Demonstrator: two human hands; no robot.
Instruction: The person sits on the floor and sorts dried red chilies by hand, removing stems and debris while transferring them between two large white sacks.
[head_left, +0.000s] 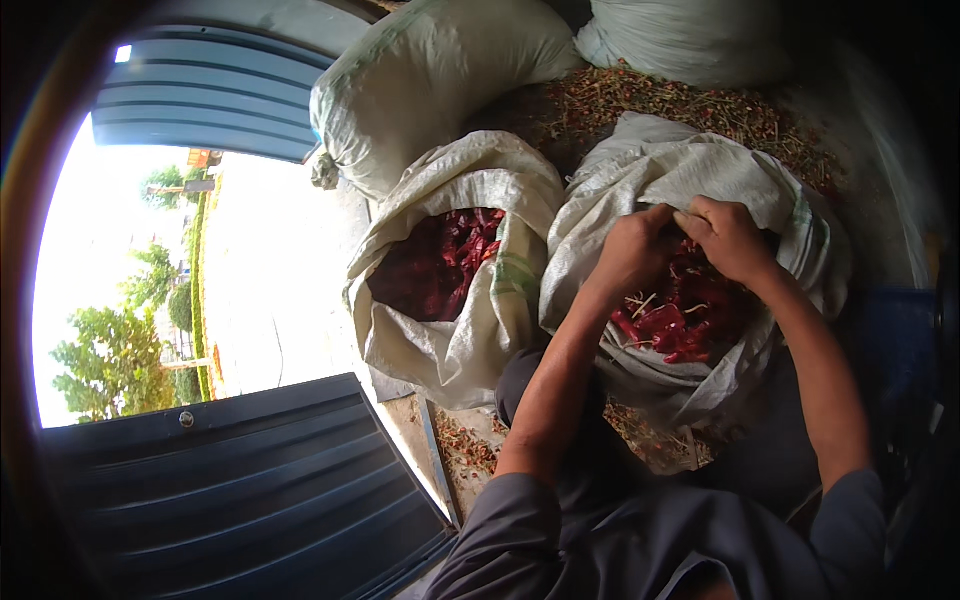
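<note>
Both hands meet over an open white woven sack (592, 202) of dried red chili peppers (679, 330), several with pale stems. My left hand (637, 244) is curled with its back towards me, and its fingertips are hidden. My right hand (724, 232) pinches thumb and forefinger together right beside the left. Whatever lies between the fingers is too small or covered to make out. To the left stands a second open woven sack (450, 375), its rim rolled down around more dark red chili peppers (442, 262).
Behind the sacks lie a full tied sack (442, 82) and another full sack (682, 37). Stems and chili scraps (660, 97) litter the floor around them. At left, a dark ribbed metal door panel (247, 495) and a blue one (210, 94) flank a bright doorway.
</note>
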